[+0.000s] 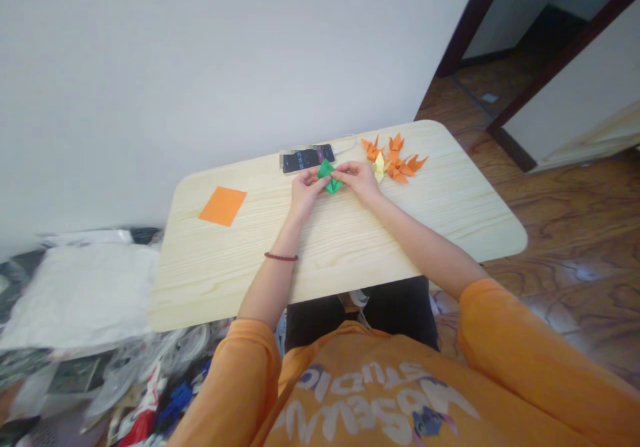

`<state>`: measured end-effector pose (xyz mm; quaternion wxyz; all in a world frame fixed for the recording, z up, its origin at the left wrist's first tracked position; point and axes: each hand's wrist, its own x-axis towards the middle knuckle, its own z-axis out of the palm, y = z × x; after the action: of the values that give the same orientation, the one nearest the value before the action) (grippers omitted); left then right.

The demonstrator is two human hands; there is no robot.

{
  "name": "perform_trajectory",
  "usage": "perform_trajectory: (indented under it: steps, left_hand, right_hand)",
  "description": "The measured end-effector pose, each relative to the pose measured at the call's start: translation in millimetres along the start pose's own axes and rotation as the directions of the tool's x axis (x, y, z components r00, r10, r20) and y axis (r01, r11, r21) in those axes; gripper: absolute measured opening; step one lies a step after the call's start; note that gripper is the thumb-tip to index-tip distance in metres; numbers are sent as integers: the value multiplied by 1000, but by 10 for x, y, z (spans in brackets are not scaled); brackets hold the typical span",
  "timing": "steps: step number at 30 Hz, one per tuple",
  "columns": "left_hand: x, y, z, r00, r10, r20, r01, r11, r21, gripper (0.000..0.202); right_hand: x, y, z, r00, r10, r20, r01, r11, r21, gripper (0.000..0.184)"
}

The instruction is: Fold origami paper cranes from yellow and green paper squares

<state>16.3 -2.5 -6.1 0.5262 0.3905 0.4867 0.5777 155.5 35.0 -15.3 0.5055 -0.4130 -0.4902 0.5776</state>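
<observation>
My left hand (306, 192) and my right hand (359, 180) both pinch a piece of green folded origami paper (330, 177) between them, near the far side of a pale wooden table (450, 197). To the right of my right hand lies a small cluster of orange paper cranes (397, 158), with a yellow paper crane (379, 166) at its left side. A flat square of orange paper (223, 206) lies well to the left of my left hand. A dark red beaded bracelet (281, 256) circles my left wrist.
A black smartphone (307, 158) with a white cable lies just beyond my hands, against a white wall. Plastic bags and a white cushion-like bundle (80, 297) are heaped at lower left. Wooden flooring and a door frame lie to the right.
</observation>
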Motion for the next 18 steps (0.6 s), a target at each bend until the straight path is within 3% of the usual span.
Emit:
perform_trajectory:
  steps: [8, 18]
  left_hand:
    - [-58, 64, 32, 998, -64, 28, 65, 998, -12, 44]
    - [-31, 1, -5, 998, -1, 59, -2, 999, 54, 53]
  right_hand:
    - [-13, -15, -3, 997, -72, -31, 70, 996, -63, 28]
    - [-23, -33, 13, 992, -99, -78, 96, 994, -53, 21]
